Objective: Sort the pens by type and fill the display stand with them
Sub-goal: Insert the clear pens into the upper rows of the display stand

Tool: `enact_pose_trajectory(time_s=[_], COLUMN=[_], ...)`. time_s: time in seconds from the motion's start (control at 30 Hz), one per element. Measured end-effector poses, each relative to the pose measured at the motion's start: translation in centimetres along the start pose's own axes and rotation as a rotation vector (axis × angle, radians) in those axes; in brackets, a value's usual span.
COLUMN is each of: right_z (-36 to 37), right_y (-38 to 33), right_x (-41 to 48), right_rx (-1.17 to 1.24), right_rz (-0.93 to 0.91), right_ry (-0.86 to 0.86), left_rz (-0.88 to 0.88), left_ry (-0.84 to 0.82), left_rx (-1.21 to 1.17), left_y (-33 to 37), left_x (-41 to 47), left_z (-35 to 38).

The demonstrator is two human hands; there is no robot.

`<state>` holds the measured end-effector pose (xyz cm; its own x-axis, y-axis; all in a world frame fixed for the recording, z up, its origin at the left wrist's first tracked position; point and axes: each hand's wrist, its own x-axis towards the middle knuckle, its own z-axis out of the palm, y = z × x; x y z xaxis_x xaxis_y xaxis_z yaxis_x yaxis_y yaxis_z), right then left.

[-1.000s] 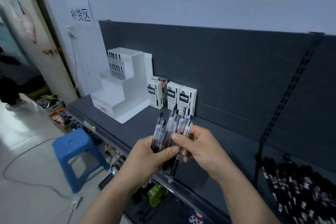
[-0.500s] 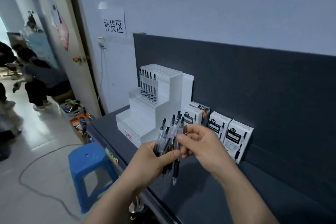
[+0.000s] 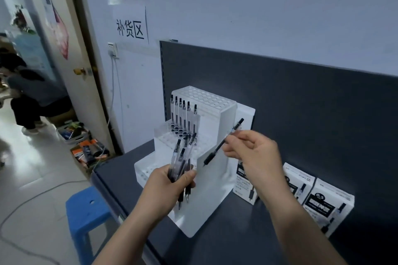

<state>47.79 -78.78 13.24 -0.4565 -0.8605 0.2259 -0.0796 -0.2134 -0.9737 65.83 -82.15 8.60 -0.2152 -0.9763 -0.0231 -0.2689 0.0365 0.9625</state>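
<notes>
Head view: at centre frame the left hand (image 3: 170,185) grips a bundle of pens (image 3: 179,158), held upright with the tips poking out below the fist, in front of the white tiered display stand (image 3: 215,191). Just right of it, the right hand (image 3: 256,153) pinches a single pen (image 3: 216,150), tilted with its tip toward the lower left. Six standing pens (image 3: 183,114) fill one row on the stand's middle tier. Pen boxes (image 3: 327,206) stand at lower right on the dark shelf (image 3: 237,243). A blue stool (image 3: 86,211) sits at lower left.
</notes>
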Motion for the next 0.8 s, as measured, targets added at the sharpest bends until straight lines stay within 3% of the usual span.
enact_pose_trajectory(time_s=[0.13, 0.33, 0.63, 0.8], right_z=[2.9, 6.4, 9.5, 9.8], right_y=[0.1, 1.5, 2.4, 2.7], right_x=[2.8, 5.9, 8.2, 8.4], right_rx=[-0.049, -0.432, -0.981, -0.984], right_rz=[-0.12, -0.179, -0.035, 0.051], right_ry=[0.124, 0.19, 0.124, 0.157], left_rz=[0.025, 0.081, 0.105, 0.005], left_ry=[0.006, -0.082, -0.261, -0.431], left_rx=[-0.017, -0.03, -0.093, -0.29], left_y=[-0.6, -0.6, -1.2, -1.6], left_x=[3.1, 7.5, 11.5, 12.0], left_z=[-2.0, -5.6, -8.0, -8.6])
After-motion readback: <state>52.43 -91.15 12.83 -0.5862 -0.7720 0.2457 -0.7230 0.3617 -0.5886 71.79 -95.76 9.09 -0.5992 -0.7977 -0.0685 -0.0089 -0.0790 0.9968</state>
